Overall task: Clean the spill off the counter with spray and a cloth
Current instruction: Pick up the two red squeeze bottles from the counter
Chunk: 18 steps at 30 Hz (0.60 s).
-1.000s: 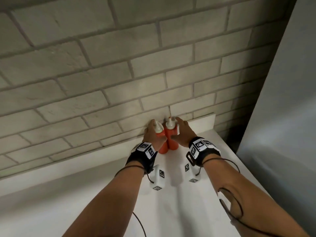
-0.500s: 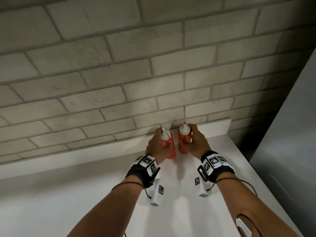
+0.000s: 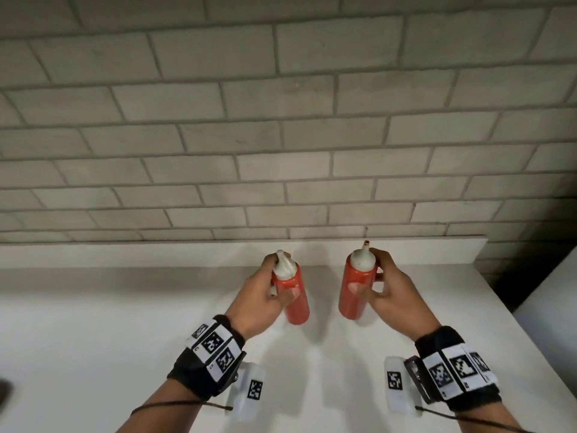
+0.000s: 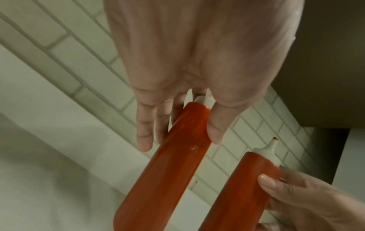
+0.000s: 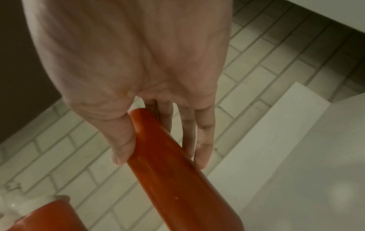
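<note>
Two red squeeze bottles with white nozzle caps are held above the white counter (image 3: 125, 307). My left hand (image 3: 265, 292) grips the left red bottle (image 3: 296, 298) near its cap, thumb on the front and fingers behind (image 4: 145, 132). My right hand (image 3: 381, 285) grips the right red bottle (image 3: 354, 292) the same way; its nozzle tip is stained red. The left wrist view has both bottles: the left one (image 4: 168, 164) and the right one (image 4: 247, 187). In the right wrist view the held bottle (image 5: 173, 168) slants down from the palm. No spray, cloth or spill is in view.
A grey brick-pattern wall (image 3: 281, 135) rises behind a low white upstand (image 3: 156, 254) at the counter's back. The counter ends at the right (image 3: 499, 307) beside a pale grey panel (image 3: 555, 292). A dark object (image 3: 4, 392) pokes in at the left edge.
Both hands have lifted the bottles away from the wall toward me and moved them apart. The view has swung left and closer.
</note>
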Tool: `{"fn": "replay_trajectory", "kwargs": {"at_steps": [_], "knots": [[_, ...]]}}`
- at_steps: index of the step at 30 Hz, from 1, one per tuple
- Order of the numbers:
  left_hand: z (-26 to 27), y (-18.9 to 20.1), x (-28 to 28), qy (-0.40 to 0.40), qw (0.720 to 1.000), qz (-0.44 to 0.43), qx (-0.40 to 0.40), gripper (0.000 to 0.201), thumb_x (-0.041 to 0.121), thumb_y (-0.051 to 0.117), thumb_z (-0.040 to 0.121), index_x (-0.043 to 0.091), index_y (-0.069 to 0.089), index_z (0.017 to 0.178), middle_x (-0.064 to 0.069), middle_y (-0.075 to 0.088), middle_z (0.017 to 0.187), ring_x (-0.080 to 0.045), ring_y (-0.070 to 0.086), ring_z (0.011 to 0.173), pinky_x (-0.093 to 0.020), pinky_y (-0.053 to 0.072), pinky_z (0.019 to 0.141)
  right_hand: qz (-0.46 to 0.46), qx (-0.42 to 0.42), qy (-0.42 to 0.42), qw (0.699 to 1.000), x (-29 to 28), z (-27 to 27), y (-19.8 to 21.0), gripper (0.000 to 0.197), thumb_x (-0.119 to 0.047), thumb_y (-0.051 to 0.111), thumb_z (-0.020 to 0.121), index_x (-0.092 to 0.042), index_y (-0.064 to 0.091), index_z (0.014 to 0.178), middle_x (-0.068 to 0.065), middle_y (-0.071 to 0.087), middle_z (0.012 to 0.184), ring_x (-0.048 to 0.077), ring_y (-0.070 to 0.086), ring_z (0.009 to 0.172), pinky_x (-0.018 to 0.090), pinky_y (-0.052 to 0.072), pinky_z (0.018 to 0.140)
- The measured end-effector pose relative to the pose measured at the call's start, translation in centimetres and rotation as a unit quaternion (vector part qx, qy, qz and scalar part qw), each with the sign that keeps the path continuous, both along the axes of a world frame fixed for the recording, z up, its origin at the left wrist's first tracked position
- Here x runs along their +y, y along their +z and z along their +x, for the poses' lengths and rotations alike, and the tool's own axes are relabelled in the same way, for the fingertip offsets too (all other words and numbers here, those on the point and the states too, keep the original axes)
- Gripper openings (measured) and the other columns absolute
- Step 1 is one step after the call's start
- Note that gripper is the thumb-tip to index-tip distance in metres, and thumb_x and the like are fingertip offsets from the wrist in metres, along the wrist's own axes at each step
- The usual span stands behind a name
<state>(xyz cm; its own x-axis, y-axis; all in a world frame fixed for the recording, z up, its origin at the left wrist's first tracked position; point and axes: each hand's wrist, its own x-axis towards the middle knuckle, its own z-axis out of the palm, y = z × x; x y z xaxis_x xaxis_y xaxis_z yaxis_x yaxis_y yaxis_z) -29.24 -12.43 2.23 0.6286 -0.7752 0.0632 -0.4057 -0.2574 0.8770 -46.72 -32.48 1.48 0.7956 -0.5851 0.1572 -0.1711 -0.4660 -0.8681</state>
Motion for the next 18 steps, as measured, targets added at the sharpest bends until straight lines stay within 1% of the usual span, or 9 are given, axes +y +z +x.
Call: {"fn": "replay_trajectory", "kwargs": {"at_steps": [2, 3, 4, 7, 9, 11, 13, 15, 18], "knots": [[1.0, 0.5, 3.9, -0.004, 1.0, -0.01, 0.004, 0.057, 0.016, 0.07, 0.089, 0.03, 0.044, 0.138, 0.012, 0.066, 0.123, -0.007, 0.064, 0.113, -0.037, 0.058, 0.094, -0.003, 0.006, 0.022, 1.0, 3.8, 1.0, 0.7, 0.056, -0.03, 0.075, 0.083, -0.056, 0.038, 0.118, -0.018, 0.059, 0.12, 0.009, 0.059, 0.108, 0.036, 0.052, 0.088], [1.6, 0.7, 5.9, -0.003, 1.0, -0.018, 0.001, 0.059, 0.016, 0.07, 0.09, 0.031, 0.042, 0.14, 0.012, 0.065, 0.123, -0.006, 0.063, 0.114, -0.034, 0.058, 0.093, -0.003, 0.007, 0.032, 0.999, 5.7, 1.5, 1.0, 0.056, -0.03, 0.075, 0.084, -0.056, 0.038, 0.117, -0.02, 0.058, 0.12, 0.007, 0.058, 0.108, 0.033, 0.052, 0.087], [2.1, 0.9, 8.1, -0.001, 1.0, -0.025, -0.002, 0.06, 0.015, 0.069, 0.091, 0.032, 0.041, 0.141, 0.013, 0.065, 0.123, -0.005, 0.063, 0.114, -0.03, 0.058, 0.091, -0.001, 0.01, 0.039, 0.999, 7.8, 2.0, 1.3, 0.057, -0.03, 0.075, 0.084, -0.055, 0.038, 0.12, -0.021, 0.058, 0.12, 0.005, 0.058, 0.107, 0.028, 0.053, 0.084], [4.3, 1.3, 14.7, -0.001, 0.999, -0.034, -0.013, 0.062, 0.015, 0.067, 0.092, 0.038, 0.037, 0.142, 0.016, 0.064, 0.122, -0.003, 0.062, 0.112, -0.022, 0.057, 0.087, 0.018, 0.013, 0.041, 0.999, 13.8, 3.8, 1.9, 0.058, -0.025, 0.075, 0.085, -0.04, 0.042, 0.13, -0.018, 0.06, 0.12, -0.002, 0.059, 0.104, 0.017, 0.054, 0.074], [6.3, 1.2, 18.7, -0.004, 0.999, -0.033, -0.024, 0.061, 0.019, 0.067, 0.092, 0.043, 0.036, 0.139, 0.017, 0.065, 0.121, -0.003, 0.062, 0.111, -0.019, 0.056, 0.083, 0.025, 0.008, 0.044, 0.999, 17.3, 5.4, 2.0, 0.059, -0.024, 0.075, 0.085, -0.038, 0.043, 0.132, -0.016, 0.063, 0.118, -0.002, 0.06, 0.103, 0.02, 0.055, 0.076], [8.6, 0.8, 22.1, -0.005, 0.999, -0.011, -0.04, 0.06, 0.028, 0.068, 0.091, 0.054, 0.034, 0.133, 0.022, 0.064, 0.12, -0.003, 0.062, 0.11, -0.021, 0.056, 0.082, 0.025, 0.015, 0.049, 0.998, 20.2, 7.4, 2.0, 0.059, -0.027, 0.075, 0.085, -0.041, 0.042, 0.133, -0.016, 0.064, 0.117, 0.003, 0.061, 0.104, 0.028, 0.057, 0.08], [10.8, 0.1, 24.8, 0.0, 0.998, 0.03, -0.06, 0.06, 0.037, 0.067, 0.087, 0.063, 0.031, 0.129, 0.026, 0.063, 0.118, -0.004, 0.062, 0.109, -0.03, 0.056, 0.086, 0.027, 0.023, 0.058, 0.998, 22.5, 9.6, 2.1, 0.06, -0.029, 0.075, 0.084, -0.041, 0.043, 0.132, -0.013, 0.064, 0.117, 0.006, 0.062, 0.103, 0.03, 0.058, 0.081], [13.1, -0.7, 26.8, 0.007, 0.995, 0.067, -0.072, 0.058, 0.038, 0.066, 0.086, 0.062, 0.032, 0.127, 0.026, 0.063, 0.117, -0.005, 0.062, 0.108, -0.036, 0.055, 0.089, 0.029, 0.032, 0.066, 0.997, 24.1, 11.8, 2.1, 0.061, -0.027, 0.076, 0.084, -0.041, 0.042, 0.133, -0.012, 0.064, 0.118, 0.007, 0.063, 0.103, 0.03, 0.058, 0.081], [16.2, -1.9, 28.4, 0.024, 0.991, 0.102, -0.077, 0.06, 0.033, 0.065, 0.086, 0.056, 0.033, 0.132, 0.021, 0.064, 0.119, -0.009, 0.063, 0.106, -0.039, 0.054, 0.09, 0.03, 0.053, 0.075, 0.995, 25.4, 15.2, 1.9, 0.064, -0.026, 0.076, 0.083, -0.039, 0.041, 0.135, -0.01, 0.062, 0.121, 0.008, 0.063, 0.105, 0.03, 0.058, 0.082]]}}
